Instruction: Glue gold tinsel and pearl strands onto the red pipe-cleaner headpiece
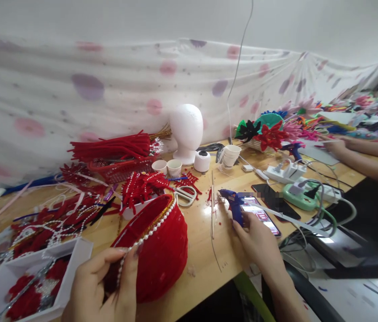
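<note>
A red velvet hat [165, 250] with gold trim and a string of white pearls [155, 222] along its rim is tilted at the table's front edge. My left hand [105, 281] pinches the pearl string between thumb and fingers at the rim, and a loose end hangs below. My right hand [254, 237] is wrapped round the handle of a blue glue gun [234, 203], whose tip points left above the table. Beside and beneath the gun lies a phone [264, 217] with a lit screen. White-handled scissors [185, 196] lie behind the hat.
A white foam head [186, 129] stands at the back near paper cups [174, 167]. A white box [81, 252] of red pieces is at front left. Power strips [301, 197] and cables lie right. Another person's arms [373, 156] reach in at far right.
</note>
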The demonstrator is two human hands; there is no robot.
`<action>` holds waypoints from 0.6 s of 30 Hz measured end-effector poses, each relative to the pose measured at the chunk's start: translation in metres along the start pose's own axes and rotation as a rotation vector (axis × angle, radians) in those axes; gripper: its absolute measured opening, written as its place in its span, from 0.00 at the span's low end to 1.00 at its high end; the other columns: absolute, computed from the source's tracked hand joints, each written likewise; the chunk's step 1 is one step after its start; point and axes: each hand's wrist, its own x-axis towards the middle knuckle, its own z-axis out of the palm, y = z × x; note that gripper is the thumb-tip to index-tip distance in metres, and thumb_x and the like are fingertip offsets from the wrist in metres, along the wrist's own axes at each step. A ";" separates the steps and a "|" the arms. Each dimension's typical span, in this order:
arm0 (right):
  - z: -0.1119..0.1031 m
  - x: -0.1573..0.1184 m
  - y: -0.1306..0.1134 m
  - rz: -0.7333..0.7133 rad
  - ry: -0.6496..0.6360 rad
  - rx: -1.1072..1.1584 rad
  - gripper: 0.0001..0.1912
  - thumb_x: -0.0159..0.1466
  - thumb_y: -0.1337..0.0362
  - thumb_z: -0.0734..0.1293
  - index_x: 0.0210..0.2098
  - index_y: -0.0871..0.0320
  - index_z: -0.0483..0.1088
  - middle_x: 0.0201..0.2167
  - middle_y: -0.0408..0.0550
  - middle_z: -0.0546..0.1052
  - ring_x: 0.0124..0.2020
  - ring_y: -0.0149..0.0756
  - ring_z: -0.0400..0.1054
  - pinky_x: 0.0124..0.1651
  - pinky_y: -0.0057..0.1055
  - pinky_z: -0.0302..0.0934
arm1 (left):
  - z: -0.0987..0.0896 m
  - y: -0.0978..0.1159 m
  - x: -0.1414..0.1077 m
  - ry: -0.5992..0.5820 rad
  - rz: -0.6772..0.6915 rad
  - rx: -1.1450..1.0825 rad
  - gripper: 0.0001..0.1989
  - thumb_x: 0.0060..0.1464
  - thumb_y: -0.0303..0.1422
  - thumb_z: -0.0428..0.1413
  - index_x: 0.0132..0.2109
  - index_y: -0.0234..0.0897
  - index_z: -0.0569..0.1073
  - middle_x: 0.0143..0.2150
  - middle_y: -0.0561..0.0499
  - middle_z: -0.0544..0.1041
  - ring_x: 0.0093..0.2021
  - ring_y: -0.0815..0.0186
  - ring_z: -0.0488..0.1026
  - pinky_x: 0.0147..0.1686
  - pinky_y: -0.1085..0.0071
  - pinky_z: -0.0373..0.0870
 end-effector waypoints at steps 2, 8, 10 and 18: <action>-0.001 -0.003 -0.004 0.006 0.017 0.000 0.14 0.64 0.57 0.63 0.41 0.57 0.76 0.37 0.56 0.84 0.39 0.52 0.79 0.39 0.39 0.64 | -0.003 -0.003 0.000 0.006 -0.033 0.017 0.12 0.51 0.39 0.70 0.37 0.38 0.78 0.26 0.54 0.82 0.21 0.69 0.79 0.22 0.82 0.76; -0.005 -0.011 -0.017 0.014 0.105 0.022 0.15 0.65 0.55 0.63 0.44 0.56 0.75 0.40 0.54 0.85 0.42 0.51 0.79 0.43 0.39 0.65 | -0.018 -0.022 -0.003 -0.023 -0.074 0.043 0.15 0.48 0.43 0.72 0.33 0.39 0.77 0.24 0.53 0.80 0.19 0.66 0.76 0.17 0.76 0.75; -0.002 -0.007 -0.022 0.021 0.129 0.008 0.15 0.66 0.55 0.63 0.45 0.57 0.75 0.41 0.56 0.84 0.42 0.52 0.79 0.43 0.40 0.64 | -0.020 -0.024 -0.004 -0.020 -0.069 0.043 0.15 0.47 0.43 0.72 0.33 0.39 0.77 0.23 0.53 0.80 0.19 0.67 0.75 0.16 0.76 0.74; 0.014 0.007 -0.020 -0.009 0.123 -0.042 0.13 0.66 0.60 0.64 0.44 0.60 0.74 0.40 0.62 0.81 0.40 0.54 0.75 0.41 0.41 0.61 | -0.011 -0.009 -0.004 -0.007 -0.065 0.045 0.14 0.48 0.41 0.72 0.33 0.38 0.77 0.23 0.53 0.81 0.19 0.67 0.76 0.16 0.79 0.75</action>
